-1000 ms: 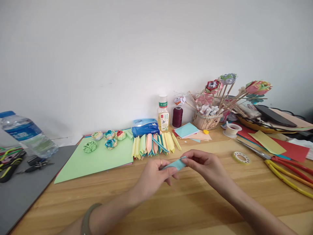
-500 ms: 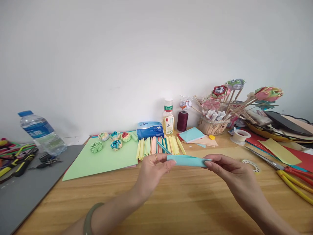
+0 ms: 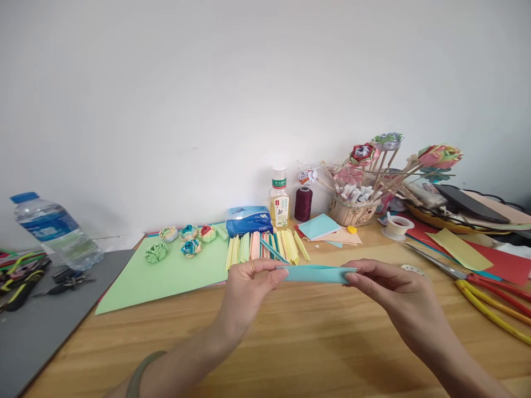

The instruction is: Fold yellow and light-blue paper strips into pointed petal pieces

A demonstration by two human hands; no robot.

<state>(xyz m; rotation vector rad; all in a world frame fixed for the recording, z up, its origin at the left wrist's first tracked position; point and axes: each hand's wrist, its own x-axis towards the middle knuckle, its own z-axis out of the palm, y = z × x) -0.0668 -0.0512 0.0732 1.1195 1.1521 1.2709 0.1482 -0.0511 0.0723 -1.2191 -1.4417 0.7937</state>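
A folded light-blue paper strip is stretched level between my two hands above the wooden table. Its left end is pinched between the thumb and fingers of my left hand. My right hand grips the right end in the same way. Along the strip's top edge the paper layers stand slightly apart. Just behind the strip lies a row of folded paper pieces in yellow, green, pink and blue. Several folded paper flowers rest on a green sheet to the left.
A blue tissue pack, a small bottle and a thread spool stand at the back. Scissors lie on the right, near a flower basket. A water bottle leans at the left.
The view has turned slightly right, so the table items appear further left. Both hands still hold the blue strip, whose upper layers look a little closer together.
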